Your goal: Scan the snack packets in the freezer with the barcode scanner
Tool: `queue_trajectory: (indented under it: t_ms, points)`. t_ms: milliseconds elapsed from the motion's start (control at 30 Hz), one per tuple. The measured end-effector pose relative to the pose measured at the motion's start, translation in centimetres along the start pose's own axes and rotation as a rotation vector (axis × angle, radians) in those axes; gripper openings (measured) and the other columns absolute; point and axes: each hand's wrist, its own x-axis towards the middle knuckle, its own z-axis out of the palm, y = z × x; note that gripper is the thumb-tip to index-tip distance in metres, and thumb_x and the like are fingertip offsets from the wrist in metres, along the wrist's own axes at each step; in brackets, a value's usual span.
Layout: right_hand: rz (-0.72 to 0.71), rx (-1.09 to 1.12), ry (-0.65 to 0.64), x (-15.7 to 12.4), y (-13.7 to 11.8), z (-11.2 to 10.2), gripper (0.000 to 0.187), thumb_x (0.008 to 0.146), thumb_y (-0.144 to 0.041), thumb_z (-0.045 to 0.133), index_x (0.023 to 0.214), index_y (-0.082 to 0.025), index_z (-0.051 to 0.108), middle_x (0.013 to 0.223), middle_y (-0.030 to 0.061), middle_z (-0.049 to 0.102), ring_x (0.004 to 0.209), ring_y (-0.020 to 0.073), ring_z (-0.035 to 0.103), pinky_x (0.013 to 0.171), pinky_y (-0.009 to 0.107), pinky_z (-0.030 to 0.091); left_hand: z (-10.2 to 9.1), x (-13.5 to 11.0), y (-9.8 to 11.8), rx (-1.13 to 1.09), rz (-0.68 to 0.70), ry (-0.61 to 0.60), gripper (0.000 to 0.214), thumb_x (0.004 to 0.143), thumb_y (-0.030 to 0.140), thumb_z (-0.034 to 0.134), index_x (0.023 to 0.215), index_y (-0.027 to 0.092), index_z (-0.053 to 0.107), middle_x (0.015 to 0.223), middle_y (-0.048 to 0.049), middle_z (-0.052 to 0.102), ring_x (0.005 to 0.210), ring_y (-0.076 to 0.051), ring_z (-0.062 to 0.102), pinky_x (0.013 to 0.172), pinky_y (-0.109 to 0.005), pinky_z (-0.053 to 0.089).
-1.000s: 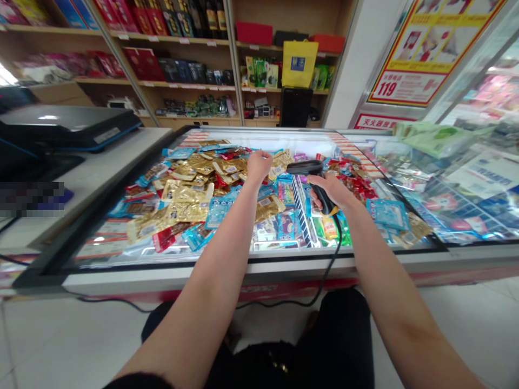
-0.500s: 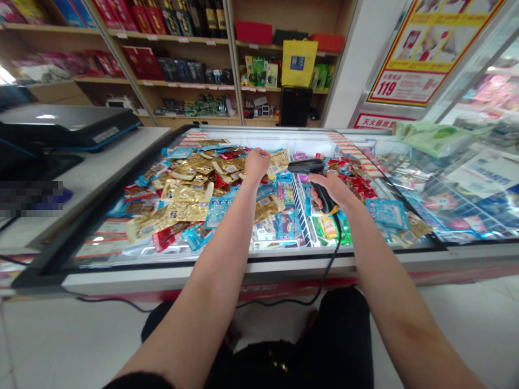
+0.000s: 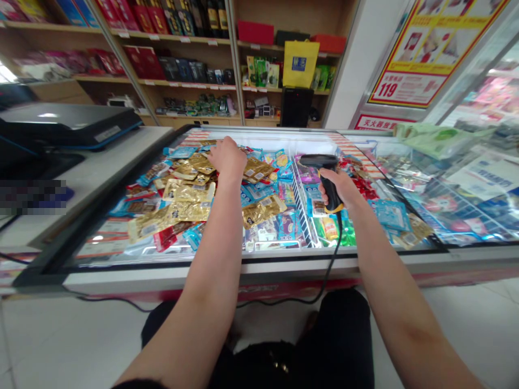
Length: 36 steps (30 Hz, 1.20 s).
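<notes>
My left hand [image 3: 229, 156] lies over a heap of snack packets, back of the hand up and fingers bent down among gold packets [image 3: 190, 189]. Its fingertips are hidden, so whether it grips a packet does not show. A black handheld barcode scanner [image 3: 332, 195] is in my right hand [image 3: 344, 186], fingers wrapped round its handle, head pointing left. A black cable [image 3: 334, 259] hangs from the handle. More gold packets [image 3: 257, 170] lie just right of my left hand, and one [image 3: 263, 209] lies nearer to me beside blue packets [image 3: 259, 190].
The packets lie on the glass top of a chest freezer [image 3: 154, 278], with wire baskets [image 3: 302, 208] inside. To the left is a counter [image 3: 121, 154] with a dark flat device [image 3: 68, 124]. Stocked shelves [image 3: 186, 86] stand behind. A green bag [image 3: 441, 138] lies at right.
My left hand has moved left over the gold packets. A gold packet beside it, at its right, no longer shows there. The scanner has shifted slightly right in my right hand.
</notes>
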Motion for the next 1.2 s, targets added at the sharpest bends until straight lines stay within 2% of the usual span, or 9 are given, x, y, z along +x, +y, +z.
queue_trajectory:
  t_ms: [200, 433, 533, 633, 700, 767, 900, 1067, 1200]
  points:
    - [-0.011, 0.035, 0.006, 0.0, 0.0, -0.1, 0.026, 0.08, -0.04, 0.064, 0.07, -0.019, 0.052, 0.05, 0.0004, 0.057, 0.034, 0.0137, 0.049, 0.029, 0.026, 0.042, 1.6, -1.0, 0.1, 0.256, 0.085, -0.206, 0.047, 0.075, 0.039, 0.066, 0.119, 0.023, 0.062, 0.136, -0.0146, 0.054, 0.129, -0.036, 0.043, 0.105, -0.051, 0.031]
    - [-0.005, 0.07, 0.04, -0.2, -0.3, -1.0, 0.028, 0.078, -0.042, 0.066, 0.07, -0.02, 0.053, 0.049, 0.0001, 0.056, 0.033, 0.0136, 0.048, 0.029, 0.026, 0.041, 2.0, -1.9, 1.9, 0.25, 0.202, -0.191, 0.051, 0.075, 0.037, 0.067, 0.122, 0.02, 0.06, 0.136, -0.0172, 0.053, 0.129, -0.037, 0.044, 0.111, -0.054, 0.026]
    - [-0.017, 0.093, 0.06, -0.2, -0.4, -1.7, 0.027, 0.079, -0.042, 0.066, 0.069, -0.02, 0.052, 0.049, -0.0002, 0.056, 0.033, 0.0134, 0.049, 0.029, 0.026, 0.041, 2.1, -3.4, 3.9, 0.198, 0.369, -0.343, 0.055, 0.073, 0.045, 0.069, 0.121, 0.02, 0.061, 0.13, -0.0156, 0.058, 0.123, -0.035, 0.051, 0.106, -0.048, 0.036]
    - [-0.031, 0.1, 0.103, -0.1, -0.4, -2.7, 0.028, 0.079, -0.041, 0.065, 0.067, -0.019, 0.052, 0.049, 0.0001, 0.056, 0.033, 0.0131, 0.049, 0.029, 0.026, 0.042, 2.9, -6.0, 6.1, 0.108, 0.653, -0.577, 0.063, 0.071, 0.056, 0.069, 0.122, 0.02, 0.061, 0.128, -0.0121, 0.06, 0.119, -0.03, 0.055, 0.102, -0.039, 0.042]
    - [-0.029, 0.109, 0.119, 0.1, -0.4, -3.3, 0.028, 0.078, -0.042, 0.065, 0.068, -0.019, 0.052, 0.049, 0.0001, 0.057, 0.033, 0.0133, 0.05, 0.029, 0.026, 0.043, 3.6, -8.0, 7.4, 0.082, 0.82, -0.692, 0.074, 0.068, 0.064, 0.068, 0.128, 0.021, 0.057, 0.135, -0.0116, 0.056, 0.123, -0.03, 0.051, 0.102, -0.038, 0.043]
    - [-0.033, 0.128, 0.128, 0.1, -0.4, -3.9, 0.027, 0.078, -0.042, 0.066, 0.071, -0.019, 0.054, 0.05, -0.0005, 0.057, 0.033, 0.0135, 0.05, 0.029, 0.026, 0.043, 4.4, -9.8, 8.2, 0.113, 0.908, -0.773, 0.083, 0.064, 0.068, 0.069, 0.132, 0.022, 0.054, 0.137, -0.0125, 0.054, 0.125, -0.032, 0.049, 0.101, -0.04, 0.043]
    - [-0.088, 0.157, 0.168, 0.1, -0.3, -4.3, 0.027, 0.078, -0.043, 0.065, 0.072, -0.019, 0.055, 0.05, -0.0007, 0.057, 0.033, 0.0121, 0.049, 0.03, 0.025, 0.043, 6.5, -11.2, 9.0, 0.192, 0.889, -0.687, 0.077, 0.066, 0.064, 0.071, 0.129, 0.021, 0.055, 0.132, -0.0144, 0.056, 0.123, -0.034, 0.05, 0.096, -0.042, 0.047]
    - [-0.119, 0.162, 0.176, 0.1, -0.3, -4.0, 0.025, 0.077, -0.043, 0.065, 0.072, -0.02, 0.054, 0.049, -0.0017, 0.056, 0.032, 0.013, 0.049, 0.029, 0.026, 0.042, 8.8, -9.7, 9.4, 0.171, 0.722, -0.508, 0.049, 0.081, 0.052, 0.063, 0.119, 0.021, 0.059, 0.121, -0.0119, 0.063, 0.116, -0.029, 0.055, 0.094, -0.037, 0.047]
    - [-0.102, 0.159, 0.199, 0.2, -0.5, -3.7, 0.023, 0.077, -0.04, 0.064, 0.072, -0.021, 0.055, 0.047, -0.001, 0.056, 0.032, 0.0147, 0.049, 0.028, 0.027, 0.041, 9.6, -9.1, 10.1, 0.139, 0.61, -0.383, 0.039, 0.087, 0.042, 0.056, 0.119, 0.02, 0.059, 0.125, -0.0129, 0.06, 0.12, -0.029, 0.052, 0.094, -0.038, 0.047]
